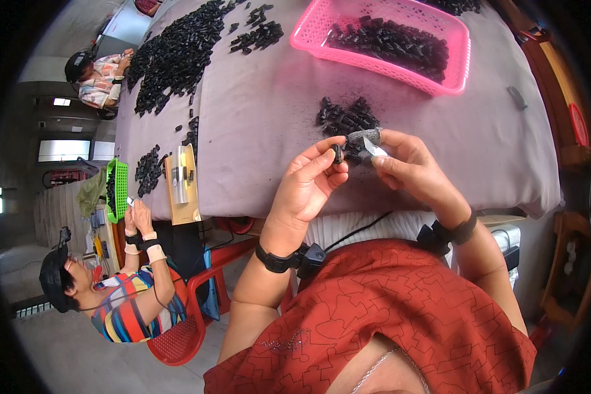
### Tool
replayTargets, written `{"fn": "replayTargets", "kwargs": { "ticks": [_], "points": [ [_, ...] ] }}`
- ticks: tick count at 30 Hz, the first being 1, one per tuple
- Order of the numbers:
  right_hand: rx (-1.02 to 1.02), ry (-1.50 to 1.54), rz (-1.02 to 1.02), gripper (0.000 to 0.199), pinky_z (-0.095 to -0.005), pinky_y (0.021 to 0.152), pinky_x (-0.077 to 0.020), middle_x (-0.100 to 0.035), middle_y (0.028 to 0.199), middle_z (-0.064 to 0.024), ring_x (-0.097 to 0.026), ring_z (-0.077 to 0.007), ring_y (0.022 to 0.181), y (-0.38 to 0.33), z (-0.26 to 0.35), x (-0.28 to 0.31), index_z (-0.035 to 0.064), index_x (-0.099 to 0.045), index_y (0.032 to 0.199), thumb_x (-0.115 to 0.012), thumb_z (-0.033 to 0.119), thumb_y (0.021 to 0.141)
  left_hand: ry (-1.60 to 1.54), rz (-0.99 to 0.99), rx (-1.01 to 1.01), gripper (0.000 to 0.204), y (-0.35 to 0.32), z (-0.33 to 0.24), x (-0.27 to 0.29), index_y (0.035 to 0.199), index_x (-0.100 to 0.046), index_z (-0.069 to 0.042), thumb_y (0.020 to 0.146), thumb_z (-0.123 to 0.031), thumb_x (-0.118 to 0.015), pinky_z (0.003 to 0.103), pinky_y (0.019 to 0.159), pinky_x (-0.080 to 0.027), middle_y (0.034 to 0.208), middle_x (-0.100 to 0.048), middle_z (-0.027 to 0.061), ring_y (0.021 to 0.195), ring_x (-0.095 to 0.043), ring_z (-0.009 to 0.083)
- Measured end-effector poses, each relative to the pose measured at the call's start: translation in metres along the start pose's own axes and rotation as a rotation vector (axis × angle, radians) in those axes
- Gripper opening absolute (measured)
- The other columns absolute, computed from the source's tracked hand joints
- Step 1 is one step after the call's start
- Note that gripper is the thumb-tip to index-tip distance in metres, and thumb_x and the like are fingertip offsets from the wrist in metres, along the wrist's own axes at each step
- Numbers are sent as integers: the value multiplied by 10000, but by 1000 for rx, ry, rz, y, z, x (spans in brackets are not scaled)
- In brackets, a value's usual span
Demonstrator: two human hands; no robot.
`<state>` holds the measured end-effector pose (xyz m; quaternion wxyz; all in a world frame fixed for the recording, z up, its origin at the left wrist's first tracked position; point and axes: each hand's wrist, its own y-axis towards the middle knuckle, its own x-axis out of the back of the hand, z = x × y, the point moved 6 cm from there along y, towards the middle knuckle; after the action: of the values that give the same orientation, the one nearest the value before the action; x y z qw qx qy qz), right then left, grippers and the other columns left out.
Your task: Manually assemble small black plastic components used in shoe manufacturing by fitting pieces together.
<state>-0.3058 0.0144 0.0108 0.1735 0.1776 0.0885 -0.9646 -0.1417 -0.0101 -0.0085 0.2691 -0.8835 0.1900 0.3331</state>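
Note:
My left hand [308,180] pinches a small black cylindrical part [337,155] between thumb and fingers. Close against it, my right hand [410,164] grips a small silvery blade [374,148] between thumb and index finger. A grey sleeve [364,136] covers the tip of my right index finger. The blade points toward the black part; whether they touch, I cannot tell. Just beyond my hands lies a small heap of similar black parts [348,116] on the mauve tablecloth [262,157], partly hidden by my fingers.
A pink basket [381,62] of black parts stands beyond the heap. A large pile of parts [177,52] spreads at the far left. To my left, a co-worker [134,289] sits near a green basket [117,190] and yellow tray [182,187]. Another person [98,79] sits farther off.

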Motion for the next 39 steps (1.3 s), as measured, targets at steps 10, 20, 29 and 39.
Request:
{"fn": "replayTargets", "kwargs": {
  "ticks": [10, 20, 29, 39],
  "points": [
    [-28, -25, -19, 238, -180, 453, -274, -477, 694, 68, -386, -11, 539, 1, -5, 0, 37, -583, 1130, -582, 175, 937, -61, 54, -24, 225, -2, -4, 1, 1131, -615, -45, 917, -114, -625, 228, 671, -522, 933, -634, 63, 772, -607, 126],
    [-73, -75, -7, 269, -177, 485, -327, -505, 718, 54, -419, -18, 573, 1, -4, 0, 20, -582, 1139, -592, 189, 930, -64, 35, -24, 263, 2, -3, 9, 1153, -617, -30, 918, -146, -630, 231, 670, -537, 956, -650, 85, 775, -619, 140],
    [-45, -64, 11, 351, -179, 496, -332, -522, 735, 53, -420, -21, 577, 1, -3, -2, 32, -558, 1236, -599, 185, 922, -31, -7, -34, 276, 0, -6, 5, 1185, -596, -14, 937, -135, -599, 240, 678, -565, 970, -651, 103, 785, -630, 140],
    [-19, 62, 161, 513, -187, 484, -316, -520, 731, 32, -417, -35, 557, -2, -2, -13, 34, -440, 1374, -613, 152, 905, -22, 58, -7, 334, 6, 5, -3, 1208, -576, -62, 891, -121, -665, 203, 621, -522, 903, -638, 37, 720, -610, 94]
  ]
}}
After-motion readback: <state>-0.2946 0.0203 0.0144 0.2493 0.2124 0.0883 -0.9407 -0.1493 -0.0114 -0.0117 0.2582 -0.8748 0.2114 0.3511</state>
